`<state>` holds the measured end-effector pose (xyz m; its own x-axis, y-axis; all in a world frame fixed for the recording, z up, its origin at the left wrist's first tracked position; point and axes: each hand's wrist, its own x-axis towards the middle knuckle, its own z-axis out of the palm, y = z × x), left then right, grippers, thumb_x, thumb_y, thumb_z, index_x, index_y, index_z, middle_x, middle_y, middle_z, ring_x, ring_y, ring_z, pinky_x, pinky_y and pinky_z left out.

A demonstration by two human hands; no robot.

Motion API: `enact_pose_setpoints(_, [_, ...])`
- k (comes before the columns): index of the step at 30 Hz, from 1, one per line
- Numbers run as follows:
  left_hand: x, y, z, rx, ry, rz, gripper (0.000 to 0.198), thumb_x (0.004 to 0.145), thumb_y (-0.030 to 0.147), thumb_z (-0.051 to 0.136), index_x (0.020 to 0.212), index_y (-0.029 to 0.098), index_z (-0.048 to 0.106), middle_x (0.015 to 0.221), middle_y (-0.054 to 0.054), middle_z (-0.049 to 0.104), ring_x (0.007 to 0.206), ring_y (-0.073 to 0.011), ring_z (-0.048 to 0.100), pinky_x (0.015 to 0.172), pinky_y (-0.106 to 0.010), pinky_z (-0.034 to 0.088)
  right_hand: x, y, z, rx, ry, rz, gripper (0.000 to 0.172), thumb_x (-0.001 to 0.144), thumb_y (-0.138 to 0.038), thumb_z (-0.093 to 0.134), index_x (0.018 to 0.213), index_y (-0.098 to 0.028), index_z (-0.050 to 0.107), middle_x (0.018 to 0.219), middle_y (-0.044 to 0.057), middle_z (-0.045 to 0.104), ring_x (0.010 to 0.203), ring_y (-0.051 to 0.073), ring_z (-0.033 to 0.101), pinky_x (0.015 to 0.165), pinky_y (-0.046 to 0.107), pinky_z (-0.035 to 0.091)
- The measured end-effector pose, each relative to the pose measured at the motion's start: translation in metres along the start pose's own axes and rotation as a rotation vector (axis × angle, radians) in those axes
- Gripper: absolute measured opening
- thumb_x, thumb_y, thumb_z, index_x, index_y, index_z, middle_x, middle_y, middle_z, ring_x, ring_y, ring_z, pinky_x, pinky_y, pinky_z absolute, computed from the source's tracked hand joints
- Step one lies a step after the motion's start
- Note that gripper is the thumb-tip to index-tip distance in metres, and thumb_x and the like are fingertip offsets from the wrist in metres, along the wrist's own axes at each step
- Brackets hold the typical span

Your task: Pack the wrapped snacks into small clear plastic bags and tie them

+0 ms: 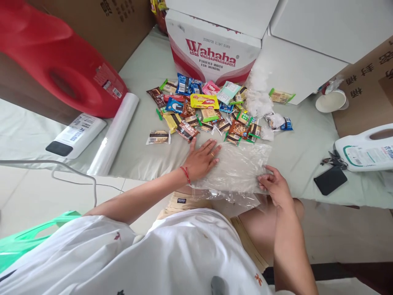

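Note:
A clear plastic bag (236, 168) lies flat on the cloth-covered surface, its near part hanging over the front edge. My left hand (202, 159) rests palm down on the bag's left side, fingers spread. At the bag's right edge, my right hand (274, 184) pinches the plastic between thumb and fingers. Just beyond the bag is a pile of small wrapped snacks (204, 101) in many colours. One wrapped biscuit (159, 137) lies apart on the left of the pile.
Behind the pile stands a Wahaha box (215, 53). Crumpled clear plastic (259, 98) lies beside it. On the left are a red jug (92, 82), a plastic roll (115, 135) and a white device (76, 135); on the right, a phone (330, 180), keys (333, 159) and a white bottle (365, 149).

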<state>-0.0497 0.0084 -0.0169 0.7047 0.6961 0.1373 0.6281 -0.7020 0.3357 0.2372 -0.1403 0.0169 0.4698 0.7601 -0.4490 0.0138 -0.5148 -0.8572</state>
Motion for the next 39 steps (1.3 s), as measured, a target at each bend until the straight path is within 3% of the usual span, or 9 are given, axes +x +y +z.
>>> enact_pose_setpoints(6, [-0.002,-0.025,0.0,0.031,0.097,-0.051,0.05,0.107,0.042,0.041,0.15,0.02,0.056,0.165,-0.017,0.044,0.156,-0.0347,0.035,0.128,-0.066,0.015,0.017,-0.002,-0.061,-0.427,0.073,0.033,0.07,0.067,-0.05,0.081,0.126,-0.019,0.06,0.077,-0.001,0.064,0.069,0.02,0.062,0.07,0.037,0.054])
enact_pose_setpoints(11, [-0.009,-0.028,0.004,-0.048,0.301,0.14,0.03,0.103,0.023,0.048,0.123,0.022,0.07,0.133,-0.013,0.069,0.136,-0.0272,0.055,0.113,-0.049,0.042,0.044,-0.06,-0.047,-0.827,0.483,-0.447,0.042,0.084,-0.044,0.062,0.117,-0.018,0.068,0.107,0.012,0.07,0.094,0.026,0.068,0.091,0.046,0.055])
enact_pose_setpoints(16, [-0.007,-0.003,-0.001,-0.14,0.133,0.598,0.026,0.105,0.025,0.047,0.113,0.023,0.072,0.118,-0.008,0.077,0.122,-0.0187,0.064,0.102,-0.036,0.045,0.103,-0.117,0.031,-0.934,0.119,-0.733,0.037,0.089,-0.037,0.059,0.118,-0.019,0.072,0.113,0.013,0.071,0.091,0.025,0.067,0.086,0.04,0.056])
enact_pose_setpoints(20, [0.011,0.015,0.0,-0.082,0.004,0.36,0.039,0.108,0.033,0.041,0.138,0.022,0.064,0.15,-0.012,0.062,0.143,-0.0239,0.052,0.12,-0.048,0.032,0.149,-0.133,0.075,-1.171,-0.117,-0.598,0.061,0.077,-0.036,0.076,0.134,-0.016,0.067,0.117,0.015,0.073,0.093,0.026,0.067,0.086,0.037,0.053])
enact_pose_setpoints(23, [0.021,0.011,0.004,-0.074,-0.102,0.197,0.047,0.108,0.036,0.037,0.151,0.023,0.054,0.164,-0.01,0.047,0.153,-0.0259,0.041,0.127,-0.057,0.017,0.16,-0.138,0.078,-1.232,-0.16,-0.489,0.056,0.074,-0.037,0.08,0.126,-0.016,0.071,0.104,0.01,0.076,0.086,0.023,0.066,0.078,0.031,0.05])
enact_pose_setpoints(29, [0.022,0.0,0.006,-0.121,-0.137,0.204,0.051,0.108,0.036,0.035,0.155,0.021,0.049,0.167,-0.009,0.042,0.157,-0.0249,0.036,0.13,-0.059,0.01,0.158,-0.142,0.049,-0.871,-0.157,-0.315,0.04,0.076,-0.044,0.075,0.103,-0.015,0.077,0.089,0.007,0.075,0.077,0.02,0.064,0.071,0.03,0.049])
enact_pose_setpoints(32, [0.021,0.0,0.005,-0.136,-0.123,0.192,0.05,0.108,0.037,0.035,0.154,0.023,0.051,0.166,-0.008,0.043,0.157,-0.0251,0.035,0.13,-0.059,0.01,0.149,-0.142,0.036,-0.638,-0.029,-0.286,0.037,0.076,-0.045,0.071,0.097,-0.016,0.077,0.085,0.005,0.073,0.075,0.019,0.063,0.07,0.031,0.05])
enact_pose_setpoints(36, [0.021,0.0,0.005,-0.135,-0.079,0.136,0.053,0.107,0.045,0.038,0.153,0.022,0.053,0.167,-0.009,0.041,0.16,-0.0297,0.027,0.129,-0.064,0.005,0.098,-0.141,0.022,-0.532,0.157,-0.478,0.037,0.082,-0.045,0.069,0.109,-0.02,0.074,0.099,0.007,0.071,0.076,0.018,0.062,0.067,0.032,0.052])
enact_pose_setpoints(39, [0.02,0.0,0.004,-0.145,-0.067,0.137,0.057,0.104,0.051,0.045,0.153,0.022,0.053,0.168,-0.01,0.04,0.16,-0.0304,0.028,0.13,-0.064,0.001,0.043,-0.126,0.014,-0.645,0.118,-0.742,0.031,0.088,-0.042,0.069,0.113,-0.025,0.072,0.116,0.01,0.066,0.096,0.024,0.067,0.078,0.037,0.057])
